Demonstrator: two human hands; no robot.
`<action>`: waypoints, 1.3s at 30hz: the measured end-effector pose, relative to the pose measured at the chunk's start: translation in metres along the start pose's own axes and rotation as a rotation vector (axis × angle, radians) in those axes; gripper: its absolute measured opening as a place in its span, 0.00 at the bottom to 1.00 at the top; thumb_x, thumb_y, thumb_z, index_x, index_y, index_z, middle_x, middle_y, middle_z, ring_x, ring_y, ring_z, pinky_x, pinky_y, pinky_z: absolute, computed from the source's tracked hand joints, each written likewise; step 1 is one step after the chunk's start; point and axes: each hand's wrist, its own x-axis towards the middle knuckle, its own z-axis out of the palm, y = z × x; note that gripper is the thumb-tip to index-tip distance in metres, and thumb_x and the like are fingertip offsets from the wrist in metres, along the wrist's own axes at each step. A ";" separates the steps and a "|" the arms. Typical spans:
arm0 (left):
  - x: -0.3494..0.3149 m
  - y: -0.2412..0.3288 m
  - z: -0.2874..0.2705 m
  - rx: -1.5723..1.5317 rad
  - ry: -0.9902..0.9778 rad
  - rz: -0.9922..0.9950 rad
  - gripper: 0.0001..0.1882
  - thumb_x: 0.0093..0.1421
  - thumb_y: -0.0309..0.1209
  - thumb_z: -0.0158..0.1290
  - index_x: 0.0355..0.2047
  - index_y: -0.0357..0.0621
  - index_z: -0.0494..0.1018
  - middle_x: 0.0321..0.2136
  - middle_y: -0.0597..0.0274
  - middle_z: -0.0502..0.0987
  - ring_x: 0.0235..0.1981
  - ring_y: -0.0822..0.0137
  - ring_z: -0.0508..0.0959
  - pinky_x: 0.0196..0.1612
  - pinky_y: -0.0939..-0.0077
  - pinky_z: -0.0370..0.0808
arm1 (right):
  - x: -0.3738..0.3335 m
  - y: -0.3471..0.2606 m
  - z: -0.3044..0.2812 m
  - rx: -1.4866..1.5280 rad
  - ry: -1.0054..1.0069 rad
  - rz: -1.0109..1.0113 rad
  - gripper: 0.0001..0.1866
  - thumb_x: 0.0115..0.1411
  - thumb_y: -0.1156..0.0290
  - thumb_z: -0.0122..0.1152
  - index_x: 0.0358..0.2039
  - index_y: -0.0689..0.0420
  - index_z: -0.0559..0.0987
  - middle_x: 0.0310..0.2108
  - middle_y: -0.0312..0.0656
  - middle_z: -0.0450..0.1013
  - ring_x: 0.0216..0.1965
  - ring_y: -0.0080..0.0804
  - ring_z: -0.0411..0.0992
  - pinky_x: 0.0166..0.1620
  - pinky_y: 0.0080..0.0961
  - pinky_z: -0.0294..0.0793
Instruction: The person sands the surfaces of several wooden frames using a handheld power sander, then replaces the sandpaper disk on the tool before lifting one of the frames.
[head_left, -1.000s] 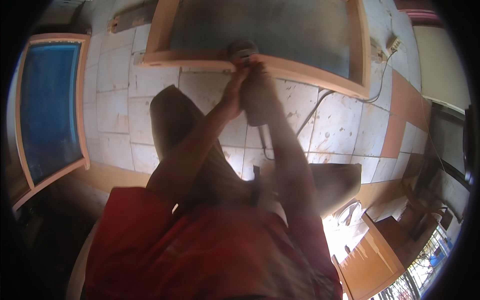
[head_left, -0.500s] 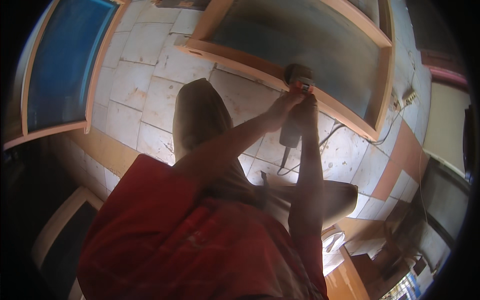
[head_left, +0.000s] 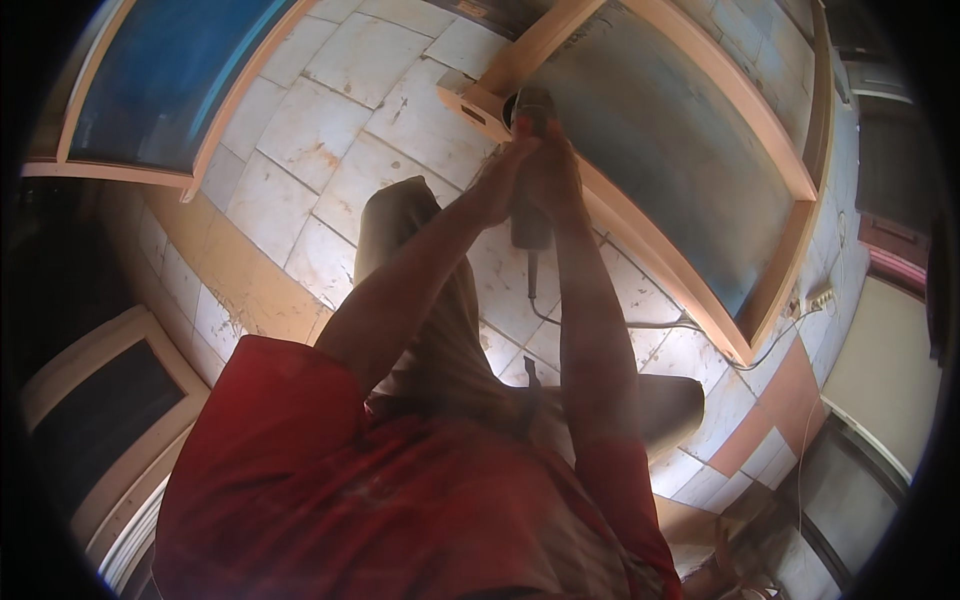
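Both my hands are closed round a dark angle grinder (head_left: 531,232), whose cord leaves the rear end of its body. My left hand (head_left: 500,185) wraps its front part from the left. From the other side my right hand (head_left: 556,172) grips it. The grinder's head and round disc are at the near rail of a wooden frame (head_left: 665,262), close to its left corner. Whether the disc touches the wood I cannot tell. A dull grey-blue panel (head_left: 665,140) shows inside the frame.
A second wooden frame with a blue panel (head_left: 165,85) is at the far left. The cord (head_left: 655,324) runs over dusty white floor tiles (head_left: 365,60) to the right, near a power strip (head_left: 818,300). Another wooden frame (head_left: 115,365) is at lower left.
Both hands and the grinder have moved left along the near rail, from its middle to near the left corner. The whole view has also shifted and turned. My grip stays the same.
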 end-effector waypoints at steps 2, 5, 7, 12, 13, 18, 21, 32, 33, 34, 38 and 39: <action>0.001 0.012 -0.008 -0.012 0.039 0.008 0.33 0.66 0.47 0.50 0.61 0.34 0.60 0.52 0.52 0.71 0.54 0.63 0.72 0.57 0.69 0.70 | 0.012 -0.008 0.011 0.053 -0.043 -0.029 0.23 0.62 0.55 0.54 0.48 0.62 0.71 0.44 0.62 0.75 0.48 0.61 0.74 0.50 0.50 0.73; 0.002 0.031 -0.015 -0.048 0.093 -0.003 0.31 0.65 0.48 0.51 0.59 0.36 0.63 0.50 0.52 0.73 0.51 0.62 0.75 0.56 0.68 0.72 | 0.028 -0.010 0.030 0.003 -0.042 -0.101 0.24 0.63 0.52 0.51 0.48 0.61 0.71 0.44 0.63 0.75 0.49 0.61 0.73 0.51 0.50 0.72; 0.002 0.044 -0.025 -0.075 0.079 0.031 0.29 0.65 0.48 0.51 0.58 0.38 0.66 0.49 0.52 0.74 0.50 0.62 0.76 0.55 0.68 0.73 | 0.040 -0.024 0.044 -0.092 -0.090 -0.066 0.24 0.64 0.52 0.52 0.49 0.59 0.73 0.44 0.60 0.76 0.49 0.57 0.75 0.50 0.46 0.73; 0.001 0.050 -0.033 -0.083 0.064 0.063 0.28 0.64 0.49 0.52 0.56 0.41 0.67 0.50 0.54 0.74 0.51 0.62 0.75 0.56 0.67 0.72 | 0.038 -0.041 0.046 -0.135 -0.113 -0.078 0.26 0.64 0.49 0.52 0.51 0.59 0.71 0.44 0.61 0.76 0.50 0.55 0.75 0.49 0.46 0.74; 0.002 0.044 -0.033 -0.064 0.092 0.066 0.29 0.64 0.50 0.52 0.56 0.41 0.67 0.51 0.54 0.73 0.51 0.62 0.74 0.56 0.66 0.72 | 0.035 -0.034 0.046 -0.097 -0.093 -0.076 0.27 0.64 0.49 0.52 0.52 0.59 0.70 0.44 0.62 0.76 0.50 0.55 0.75 0.49 0.46 0.74; 0.010 0.028 -0.042 0.033 0.121 -0.016 0.32 0.64 0.51 0.52 0.59 0.40 0.66 0.52 0.54 0.75 0.53 0.63 0.75 0.57 0.68 0.71 | 0.022 -0.028 0.043 -0.055 -0.065 0.005 0.28 0.64 0.46 0.50 0.50 0.58 0.72 0.45 0.63 0.75 0.51 0.58 0.74 0.52 0.48 0.73; 0.018 0.026 -0.039 0.003 0.077 -0.003 0.31 0.64 0.51 0.51 0.58 0.40 0.66 0.52 0.54 0.74 0.53 0.64 0.75 0.58 0.68 0.70 | 0.039 0.001 0.048 -0.099 -0.049 -0.046 0.29 0.64 0.46 0.50 0.52 0.58 0.71 0.45 0.63 0.75 0.51 0.57 0.74 0.51 0.48 0.73; -0.004 0.036 -0.028 -0.061 0.053 -0.028 0.28 0.67 0.48 0.47 0.57 0.38 0.68 0.50 0.54 0.76 0.51 0.63 0.77 0.57 0.67 0.72 | 0.021 -0.025 0.041 -0.130 -0.105 0.044 0.28 0.64 0.46 0.50 0.50 0.58 0.74 0.44 0.62 0.76 0.51 0.59 0.74 0.52 0.47 0.73; 0.000 0.037 -0.027 -0.104 -0.043 -0.018 0.28 0.68 0.48 0.47 0.58 0.38 0.67 0.50 0.54 0.76 0.51 0.63 0.77 0.57 0.67 0.72 | 0.019 -0.026 0.035 -0.147 -0.068 0.106 0.25 0.63 0.50 0.52 0.49 0.59 0.75 0.43 0.61 0.77 0.50 0.55 0.75 0.51 0.46 0.74; -0.005 0.039 -0.033 -0.096 -0.031 -0.021 0.28 0.67 0.48 0.49 0.58 0.38 0.67 0.50 0.54 0.76 0.51 0.64 0.76 0.57 0.68 0.72 | 0.014 -0.037 0.043 -0.149 -0.069 0.151 0.23 0.63 0.54 0.54 0.48 0.61 0.76 0.43 0.61 0.77 0.49 0.52 0.76 0.50 0.44 0.75; -0.011 0.019 -0.017 -0.008 -0.004 -0.048 0.28 0.67 0.48 0.48 0.57 0.38 0.67 0.51 0.55 0.75 0.53 0.65 0.75 0.58 0.68 0.71 | 0.013 0.024 0.055 -0.054 0.061 -0.047 0.24 0.61 0.57 0.56 0.48 0.64 0.77 0.42 0.61 0.77 0.48 0.50 0.77 0.50 0.43 0.75; -0.011 0.011 -0.014 0.017 0.019 -0.043 0.27 0.68 0.48 0.46 0.57 0.39 0.68 0.51 0.55 0.75 0.54 0.65 0.75 0.59 0.68 0.71 | 0.011 0.031 0.051 -0.036 0.051 -0.054 0.24 0.62 0.56 0.54 0.49 0.64 0.76 0.43 0.61 0.77 0.49 0.52 0.77 0.51 0.44 0.75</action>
